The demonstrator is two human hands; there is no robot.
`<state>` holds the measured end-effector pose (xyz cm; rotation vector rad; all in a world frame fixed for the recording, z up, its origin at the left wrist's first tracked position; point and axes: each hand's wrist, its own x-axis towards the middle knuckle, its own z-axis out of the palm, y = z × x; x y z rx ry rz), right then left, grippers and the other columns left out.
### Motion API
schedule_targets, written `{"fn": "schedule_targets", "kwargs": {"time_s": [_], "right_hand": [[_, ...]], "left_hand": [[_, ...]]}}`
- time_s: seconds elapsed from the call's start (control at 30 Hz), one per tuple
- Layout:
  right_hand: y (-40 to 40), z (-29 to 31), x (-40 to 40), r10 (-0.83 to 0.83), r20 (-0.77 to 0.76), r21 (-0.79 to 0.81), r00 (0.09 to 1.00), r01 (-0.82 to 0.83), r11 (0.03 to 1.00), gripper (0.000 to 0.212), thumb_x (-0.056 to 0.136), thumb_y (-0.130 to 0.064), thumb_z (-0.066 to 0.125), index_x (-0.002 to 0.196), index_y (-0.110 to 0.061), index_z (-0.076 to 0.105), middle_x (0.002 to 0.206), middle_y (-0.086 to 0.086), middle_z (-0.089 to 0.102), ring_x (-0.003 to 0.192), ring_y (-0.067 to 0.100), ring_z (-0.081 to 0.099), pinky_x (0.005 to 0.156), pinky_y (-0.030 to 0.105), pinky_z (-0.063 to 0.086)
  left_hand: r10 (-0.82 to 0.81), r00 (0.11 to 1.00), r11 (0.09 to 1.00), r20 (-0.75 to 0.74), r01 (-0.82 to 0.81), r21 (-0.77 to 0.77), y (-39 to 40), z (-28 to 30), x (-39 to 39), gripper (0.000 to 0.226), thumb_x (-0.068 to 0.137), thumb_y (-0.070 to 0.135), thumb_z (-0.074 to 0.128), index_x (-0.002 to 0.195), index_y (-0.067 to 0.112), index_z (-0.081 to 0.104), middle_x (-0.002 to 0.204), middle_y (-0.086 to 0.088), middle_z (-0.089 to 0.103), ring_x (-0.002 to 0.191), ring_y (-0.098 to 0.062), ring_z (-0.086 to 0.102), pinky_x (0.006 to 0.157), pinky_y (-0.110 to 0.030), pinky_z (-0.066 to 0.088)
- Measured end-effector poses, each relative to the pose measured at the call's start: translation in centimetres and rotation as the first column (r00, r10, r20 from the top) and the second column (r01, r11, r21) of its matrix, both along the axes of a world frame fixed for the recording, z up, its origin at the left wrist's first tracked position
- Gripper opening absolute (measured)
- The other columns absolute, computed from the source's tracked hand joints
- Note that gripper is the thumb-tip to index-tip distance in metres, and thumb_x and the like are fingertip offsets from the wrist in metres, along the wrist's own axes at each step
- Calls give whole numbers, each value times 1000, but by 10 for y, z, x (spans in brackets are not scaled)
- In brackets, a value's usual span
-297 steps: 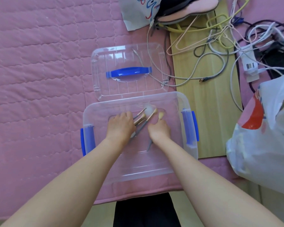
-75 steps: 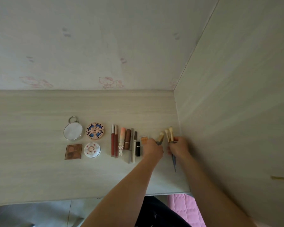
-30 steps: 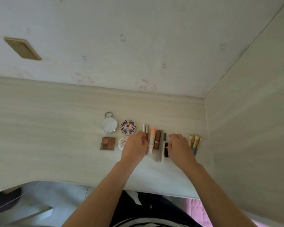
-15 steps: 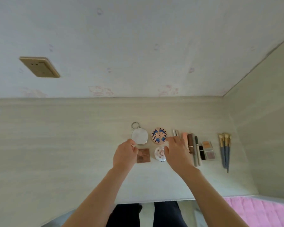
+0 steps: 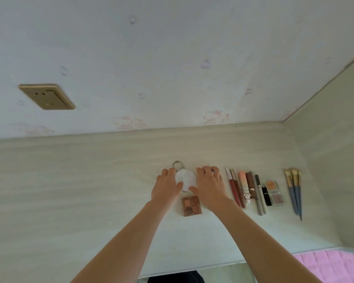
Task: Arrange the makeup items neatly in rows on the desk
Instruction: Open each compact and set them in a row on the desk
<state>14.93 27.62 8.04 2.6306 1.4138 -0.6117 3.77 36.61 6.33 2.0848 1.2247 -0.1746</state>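
The left hand and right hand, fingers relaxed, flank the round mirror; light nudges should square it above the palette

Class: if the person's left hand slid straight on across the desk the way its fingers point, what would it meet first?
Probably nothing on the desk: the left hand points towards the wall, beside the round mirror.
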Motion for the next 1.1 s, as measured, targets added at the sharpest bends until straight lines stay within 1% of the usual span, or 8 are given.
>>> {"fn": "schedule_targets", "kwargs": {"time_s": [0.13, 0.33, 0.5, 0.7, 0.83, 0.93, 1.03, 1.1], "right_hand": [[8, -7, 1, 21, 5, -29, 1000, -20, 999, 64, 90, -52, 53, 135, -10, 37, 145, 9, 30, 139, 35, 16, 115, 42, 20], [11, -15, 2, 98, -10, -24, 995, -98, 995, 70, 89, -53, 53, 137, -5, 37, 144, 7, 32, 142, 35, 11, 117, 42, 14], [14, -16, 3, 86, -31, 5, 996, -86, 996, 67, 88, -52, 56, 134, -5, 41, 143, 4, 34, 143, 32, 9, 116, 41, 12], [10, -19, 0, 109, -69, 54, 992, -105, 993, 64, 91, -46, 54, 137, -5, 35, 142, 4, 40, 143, 29, 11, 114, 38, 13], [7, -13, -4, 109, -178, 169, 978, -78, 982, 55, 93, -24, 55, 140, -8, 31, 139, 7, 42, 137, 25, 25, 109, 30, 24], [10, 2, -6, 20, -343, 321, 939, 97, 942, 43, 94, -5, 47, 136, -11, 40, 133, 8, 50, 123, 23, 44, 93, 25, 39], [19, 18, -5, -26, -416, 391, 909, 205, 897, 27, 94, -9, 49, 119, -15, 56, 111, 1, 62, 101, 18, 54, 73, 20, 37], [23, 30, -6, -44, -499, 394, 866, 271, 878, 19, 91, -15, 55, 108, -20, 61, 96, -6, 62, 86, 11, 55, 64, 13, 35]], "left_hand": [[-18, 999, 1000, -41, 17, -24, 5, -6, 10, 47, 94, 32, 49, 138, 22, 38, 129, -3, 43, 118, -24, 43, 91, -36, 42], [-12, 997, 999, -81, 8, -40, 10, -11, 16, 45, 92, 33, 50, 136, 24, 42, 126, -2, 42, 115, -23, 42, 83, -33, 41], [86, 996, 985, -9, -87, -146, 11, -13, 17, 46, 87, 27, 54, 132, 26, 47, 118, -5, 44, 107, -27, 50, 89, -42, 47], [297, 948, 942, 117, -271, -200, 0, -7, 16, 45, 84, 15, 57, 129, 20, 50, 111, -3, 42, 96, -22, 53, 83, -30, 45], [452, 869, 874, 204, -386, -294, -4, -2, 8, 36, 84, 13, 60, 119, 22, 54, 107, -3, 50, 81, -12, 53, 60, -15, 38], [568, 772, 800, 285, -437, -410, -10, 2, 0, 32, 80, 21, 70, 108, 25, 56, 98, -2, 61, 78, -13, 60, 63, -19, 43], [678, 650, 709, 343, -456, -537, -17, 9, -8, 33, 74, 26, 74, 100, 26, 55, 98, -3, 65, 73, -18, 63, 66, -29, 50], [732, 581, 657, 357, -462, -596, -19, 14, -16, 31, 77, 19, 75, 102, 20, 55, 99, -6, 66, 72, -17, 62, 65, -28, 49]]}}
